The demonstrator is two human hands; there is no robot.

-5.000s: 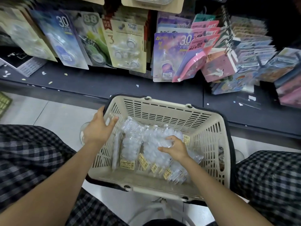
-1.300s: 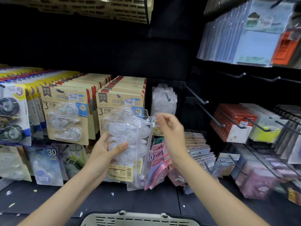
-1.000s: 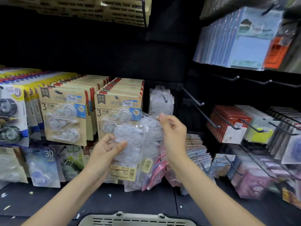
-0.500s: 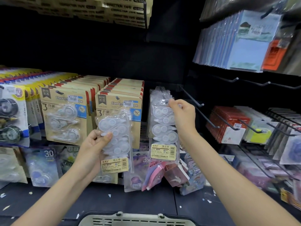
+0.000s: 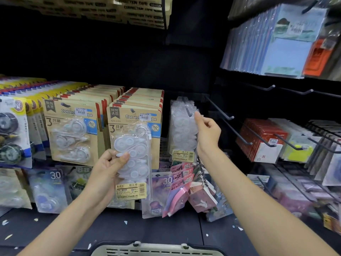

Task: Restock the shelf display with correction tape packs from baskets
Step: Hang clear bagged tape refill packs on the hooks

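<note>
Hands (image 5: 108,169) (image 5: 207,133) each gripping a clear tape pack (image 5: 133,159) (image 5: 182,130), kraft three-packs (image 5: 134,115) crowding behind, bare hooks (image 5: 219,109) rightward

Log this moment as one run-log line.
left hand: holds clear pack | right hand: fingertips at top of hung pack on peg | basket: rim at bottom edge

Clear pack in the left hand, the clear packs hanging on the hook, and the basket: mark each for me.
clear pack in the left hand (image 5: 132,156), head view, on its bubbled front.
hanging clear packs (image 5: 182,133), head view, mid front pack.
basket (image 5: 156,251), head view, slotted cream wall below its rim.
</note>
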